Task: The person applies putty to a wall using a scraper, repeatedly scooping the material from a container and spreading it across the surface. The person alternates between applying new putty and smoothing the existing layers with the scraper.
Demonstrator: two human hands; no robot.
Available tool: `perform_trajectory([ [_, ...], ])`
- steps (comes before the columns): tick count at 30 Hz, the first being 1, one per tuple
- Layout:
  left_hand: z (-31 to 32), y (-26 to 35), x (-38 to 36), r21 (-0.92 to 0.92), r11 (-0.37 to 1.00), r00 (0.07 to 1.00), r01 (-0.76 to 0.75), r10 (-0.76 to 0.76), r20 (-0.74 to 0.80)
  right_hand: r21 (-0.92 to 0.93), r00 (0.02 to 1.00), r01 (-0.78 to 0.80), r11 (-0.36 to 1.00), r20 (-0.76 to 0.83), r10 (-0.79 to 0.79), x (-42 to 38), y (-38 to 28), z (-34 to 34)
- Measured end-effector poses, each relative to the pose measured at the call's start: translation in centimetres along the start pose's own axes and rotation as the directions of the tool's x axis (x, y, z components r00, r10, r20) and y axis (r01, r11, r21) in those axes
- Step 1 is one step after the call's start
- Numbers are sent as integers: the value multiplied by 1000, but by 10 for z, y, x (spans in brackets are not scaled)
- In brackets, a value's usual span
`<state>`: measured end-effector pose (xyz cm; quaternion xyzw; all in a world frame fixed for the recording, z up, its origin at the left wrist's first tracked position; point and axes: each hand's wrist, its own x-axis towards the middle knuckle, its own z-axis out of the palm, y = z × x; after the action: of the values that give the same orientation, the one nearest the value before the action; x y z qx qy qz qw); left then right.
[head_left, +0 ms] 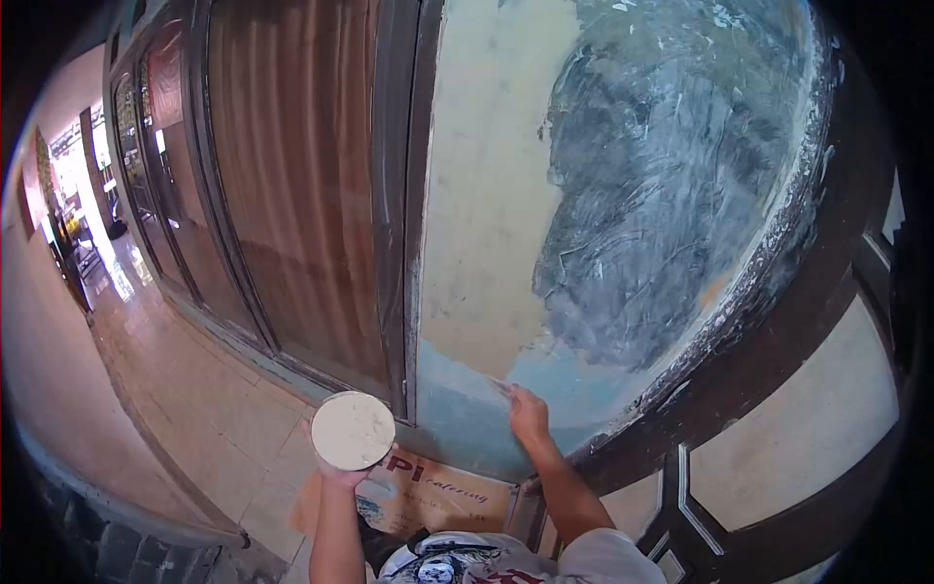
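My left hand (342,474) holds up a round tub (353,431) from below, its top filled with a smooth cream-coloured paste. At the lower part of the wall, my right hand (528,417) is closed round a small putty knife (501,385), whose thin blade is at the wall surface and hard to make out. The wall panel (491,224) is cream on the left, with a large rough grey patch (662,195) on the right. Along the bottom runs a pale blue band (457,389), level with my right hand.
A dark-framed window with a brown curtain (292,175) stands left of the wall panel. A printed cardboard sheet (448,492) lies on the tiled floor (204,389) below. To the right is a dark wooden door (778,438) with pale panels. A low wall runs along the left.
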<state>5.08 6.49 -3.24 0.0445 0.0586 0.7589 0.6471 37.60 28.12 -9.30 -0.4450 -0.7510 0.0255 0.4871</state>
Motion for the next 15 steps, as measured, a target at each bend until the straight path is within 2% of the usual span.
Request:
perform_trajectory([
  [2,-4,2,5,137,984,962,113,-143,231,-131,974,-44,990,216,72,-6,17,18],
  [3,-2,-1,7,-55,984,967,168,-154,202,-171,974,-58,984,205,94,10,21,12],
  [5,14,-6,7,-83,983,977,162,-148,150,-152,993,-101,983,45,109,47,19,-14],
  [6,19,-6,6,-111,981,985,157,-147,96,-97,997,-21,995,-80,13,72,-19,-53],
  [7,18,-4,10,-58,970,956,234,-219,194,-137,988,5,991,-152,-26,79,-17,-70],
  [8,26,-8,13,-67,969,955,237,-221,196,-146,988,8,989,-148,-30,84,-27,-89],
  [10,46,-17,12,-277,878,913,390,-329,243,-45,998,45,998,-49,-47,91,-59,-128],
  [11,32,-22,26,-127,930,911,345,-299,282,30,993,116,993,30,-117,93,-73,-140],
  [12,38,-22,29,-83,867,809,491,-419,411,28,993,117,993,31,-118,96,-85,-146],
  [14,52,-34,35,64,940,893,336,-339,295,154,862,459,875,160,-481,101,-111,-158],
  [15,58,-38,38,67,937,890,342,-346,297,149,864,457,877,157,-478,105,-129,-169],
])
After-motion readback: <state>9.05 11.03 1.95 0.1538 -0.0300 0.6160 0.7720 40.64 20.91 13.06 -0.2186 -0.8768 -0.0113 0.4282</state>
